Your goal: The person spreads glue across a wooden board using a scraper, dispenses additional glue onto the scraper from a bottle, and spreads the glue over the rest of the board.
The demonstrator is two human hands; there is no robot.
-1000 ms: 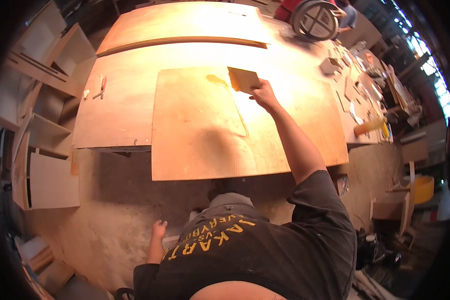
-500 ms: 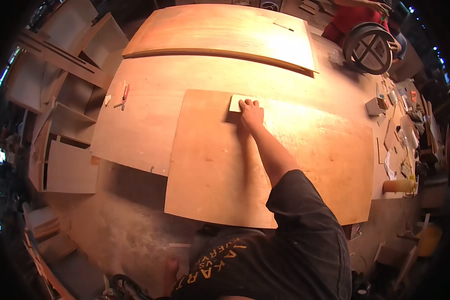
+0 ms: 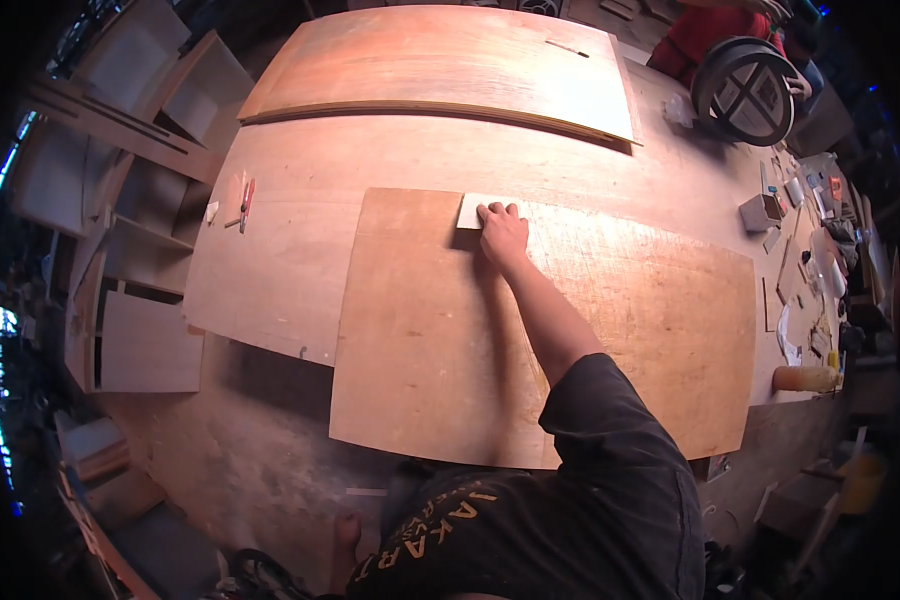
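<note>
Desk (image 3: 260,280) carries one board stack (image 3: 440,60) toward 12 o'clock, its sheets too fine to count, and one panel (image 3: 430,340) overhanging toward 6. The panel is probably stiff, fairly heavy and slick where it shines; two opposite edges would give the surest hold. What looks like the left hand (image 3: 347,532) hangs toward 7, its fingers too unclear to tell. The right hand (image 3: 505,235) has fingers pinching one flat card (image 3: 471,213) at the panel's 11 o'clock edge; likely light and somewhat springy, it suits a grip along its back.
</note>
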